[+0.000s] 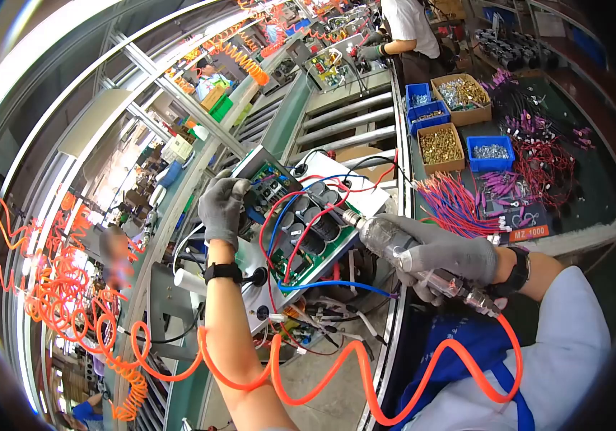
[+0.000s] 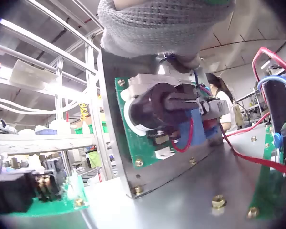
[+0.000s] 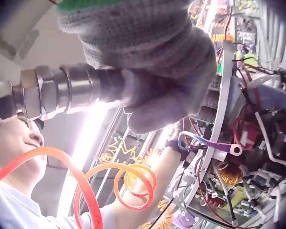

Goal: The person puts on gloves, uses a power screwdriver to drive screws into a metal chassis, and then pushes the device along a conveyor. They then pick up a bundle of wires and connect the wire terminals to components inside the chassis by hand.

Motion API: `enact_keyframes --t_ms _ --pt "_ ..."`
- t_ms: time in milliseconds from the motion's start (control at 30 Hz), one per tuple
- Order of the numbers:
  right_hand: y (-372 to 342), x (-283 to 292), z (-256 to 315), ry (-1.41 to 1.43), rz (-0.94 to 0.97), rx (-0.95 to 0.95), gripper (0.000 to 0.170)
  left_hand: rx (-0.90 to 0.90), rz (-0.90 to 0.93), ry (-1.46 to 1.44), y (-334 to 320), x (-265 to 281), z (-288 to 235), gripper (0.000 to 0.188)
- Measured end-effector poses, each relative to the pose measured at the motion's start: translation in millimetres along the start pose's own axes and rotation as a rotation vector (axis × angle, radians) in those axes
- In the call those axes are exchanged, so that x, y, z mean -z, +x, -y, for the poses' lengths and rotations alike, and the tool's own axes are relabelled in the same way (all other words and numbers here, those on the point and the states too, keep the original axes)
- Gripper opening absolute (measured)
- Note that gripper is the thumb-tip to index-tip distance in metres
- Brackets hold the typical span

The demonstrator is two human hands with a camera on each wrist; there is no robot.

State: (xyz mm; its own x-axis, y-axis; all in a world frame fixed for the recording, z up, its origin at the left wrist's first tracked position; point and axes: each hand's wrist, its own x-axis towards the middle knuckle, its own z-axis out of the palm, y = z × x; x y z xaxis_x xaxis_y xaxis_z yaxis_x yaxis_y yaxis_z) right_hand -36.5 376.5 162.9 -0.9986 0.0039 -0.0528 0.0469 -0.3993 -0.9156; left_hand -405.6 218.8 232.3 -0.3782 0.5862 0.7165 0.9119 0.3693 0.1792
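Observation:
A grey-gloved left hand (image 1: 220,208) grips the top edge of an upright metal plate (image 2: 164,177). This plate carries a small green circuit board (image 2: 137,143) with a dark round coil. My right hand (image 1: 451,253), gloved too, holds an air screwdriver (image 1: 385,237) fed by an orange coiled hose (image 1: 515,352). Its metal nose points toward the black capacitors (image 1: 309,231) on the larger green board (image 1: 326,260), and the tip overlaps red wires in the head view. Red and blue wires (image 1: 337,284) loop over this board. In the right wrist view, a ring terminal (image 3: 235,150) ends a purple-sleeved lead.
At the right, blue bins (image 1: 490,152) and cardboard boxes (image 1: 441,146) hold small metal hardware. Wire bundles (image 1: 451,205) lie beside them on the green bench. Rollers (image 1: 344,122) run ahead, where another person (image 1: 408,32) works. Orange hoses (image 1: 71,287) hang at the left.

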Motion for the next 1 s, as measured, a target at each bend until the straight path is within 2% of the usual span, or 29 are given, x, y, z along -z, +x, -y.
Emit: enact_keyframes --t_ms 167,267,400,433,533,567,667,800,833,867,967,1000 --pt "-17 3 -8 0.051 0.008 0.002 0.084 -0.104 -0.066 0.204 -2 -6 1 0.021" --pt "-24 9 -14 0.079 -0.013 0.02 0.085 -0.146 -0.047 0.315 -3 -5 3 0.02" --pt "-29 18 -18 0.076 -0.067 0.057 0.088 -0.242 -0.094 0.352 -2 -6 8 0.017" --pt "-29 19 -19 0.074 -0.096 0.066 0.089 -0.262 -0.072 0.347 -1 -4 10 0.028" --pt "-24 25 -21 0.094 -0.13 0.076 0.089 -0.194 -0.121 0.245 2 -4 8 0.042" --pt "-23 26 -22 0.104 -0.132 0.075 0.089 -0.112 -0.044 0.289 4 -3 6 0.054" --pt "-17 28 -27 0.149 -0.119 0.097 0.09 -0.072 -0.075 0.35 16 -10 2 0.053" --pt "-13 29 -32 0.16 -0.081 0.104 0.091 0.006 0.008 0.524 31 -16 -5 0.057" --pt "-12 29 -33 0.144 -0.084 0.099 0.091 0.111 0.059 0.545 35 -16 -10 0.058" --pt "-10 27 -33 0.121 -0.079 0.092 0.092 0.192 0.07 0.491 37 -14 -11 0.055" --pt "-1 22 -33 0.101 -0.089 0.115 0.093 0.168 0.085 0.279 25 7 -8 0.059" --pt "3 22 -31 0.096 -0.099 0.134 0.093 0.151 0.034 0.337 17 23 -3 0.061"
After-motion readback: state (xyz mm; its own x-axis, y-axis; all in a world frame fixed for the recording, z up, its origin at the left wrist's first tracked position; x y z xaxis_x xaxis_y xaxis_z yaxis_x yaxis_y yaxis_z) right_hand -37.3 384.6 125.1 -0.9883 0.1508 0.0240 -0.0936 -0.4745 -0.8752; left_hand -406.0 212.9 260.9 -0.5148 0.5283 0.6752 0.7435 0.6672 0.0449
